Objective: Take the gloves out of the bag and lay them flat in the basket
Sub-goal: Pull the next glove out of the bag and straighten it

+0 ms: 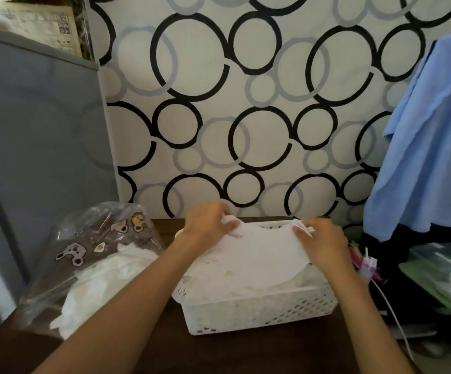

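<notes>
My working surface is the dark table (165, 346), and I list items on it by descending size. The clear bag (89, 255), printed with cartoon animals, sits at my 10 o'clock with its mouth toward me; white gloves remain bunched inside it, so I judge the task only partly complete. The white perforated basket (259, 311) sits at my 12 o'clock, just beside the bag, which keeps each transfer short. Other white gloves already lie in it as a stack.

The glove in hand (262, 252) is spread across the top of that stack, over the far half of the basket. I hold it at two opposite points so it is stretched taut and wrinkles are pulled out before it settles flat.

My left hand (208, 225) grips the glove's far-left edge at 11 o'clock, fingers curled over the material. My right hand (324, 241) pinches the far-right edge at 1 o'clock, with glove fingers poking out beside my thumb.

Next step, as I judge it: lower both edges evenly, then let go.
</notes>
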Demonstrator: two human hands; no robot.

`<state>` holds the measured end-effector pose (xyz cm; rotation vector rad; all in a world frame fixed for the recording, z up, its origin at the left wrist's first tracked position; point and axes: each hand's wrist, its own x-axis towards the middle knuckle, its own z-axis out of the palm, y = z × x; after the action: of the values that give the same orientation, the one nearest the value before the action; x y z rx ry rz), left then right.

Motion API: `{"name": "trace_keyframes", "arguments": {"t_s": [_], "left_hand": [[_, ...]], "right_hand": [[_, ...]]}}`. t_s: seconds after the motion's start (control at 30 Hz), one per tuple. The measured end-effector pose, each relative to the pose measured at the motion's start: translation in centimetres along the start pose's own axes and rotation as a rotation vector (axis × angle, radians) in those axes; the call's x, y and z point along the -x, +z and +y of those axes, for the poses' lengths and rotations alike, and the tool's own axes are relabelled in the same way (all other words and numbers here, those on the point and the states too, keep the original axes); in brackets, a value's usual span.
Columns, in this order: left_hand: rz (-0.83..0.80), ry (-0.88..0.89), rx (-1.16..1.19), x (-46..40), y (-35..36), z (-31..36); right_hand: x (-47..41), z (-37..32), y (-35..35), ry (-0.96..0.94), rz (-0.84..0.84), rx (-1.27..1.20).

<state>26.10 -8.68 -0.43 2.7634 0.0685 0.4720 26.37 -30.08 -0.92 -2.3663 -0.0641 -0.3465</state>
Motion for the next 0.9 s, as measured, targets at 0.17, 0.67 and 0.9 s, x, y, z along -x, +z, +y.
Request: {"name": "trace_keyframes", "arguments": {"t_s": [0.17,0.67,0.9], "left_hand": [[0.182,0.138,-0.086,1.0,-0.8,0.3],[-0.671,0.218,-0.246,4.6,0.6,-1.0],[-0.149,0.106,0.172,9.2,-7.1,-4.3]], "right_hand": [[0.0,-0.1,-0.4,-0.005,0.054,0.089],[0.2,-0.2,0.1,-0.073,-0.74,0.572],[0.9,-2.2,-2.4,-0.143,-0.444,0.302]]}}
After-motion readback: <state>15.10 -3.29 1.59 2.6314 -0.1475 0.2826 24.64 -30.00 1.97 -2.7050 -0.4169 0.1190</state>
